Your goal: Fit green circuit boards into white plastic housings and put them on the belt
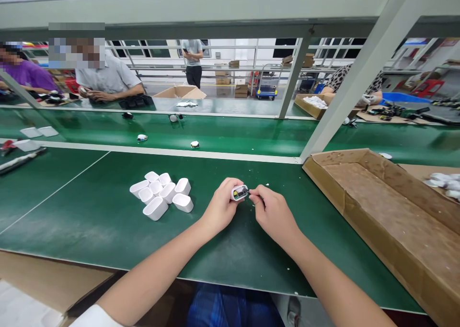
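A person's two bare forearms reach forward over a green table (108, 221), seen from a head-worn camera. The left hand (221, 207) is closed around a small white plastic casing (239, 192), held just above the table near its middle, with the open end turned toward the right so that yellowish parts inside show. The right hand (273, 214) is drawn into a pinch, its thumb and forefinger meeting at the casing's open end; what they pinch is too small to make out (possibly a dark sliver). Just left of the hands lies a cluster of empty white casings (161, 194), about ten of them, touching one another, some on their sides. A few white crumbs (287, 177) dot the table beyond the right hand. To the right sits a large shallow cardboard box (395, 207), its bare brown floor in view, and past its far wall a few white parts (443, 183) rest on cardboard. A grey metal frame post (345, 97) slants up from the table's far edge. Beyond it runs a second green strip with small scattered parts (194, 144). Across it, a person in a grey shirt (108, 78) sits working with both hands, another in purple (28, 75) sits at far left, and a third person (193, 61) stands well back among cartons.
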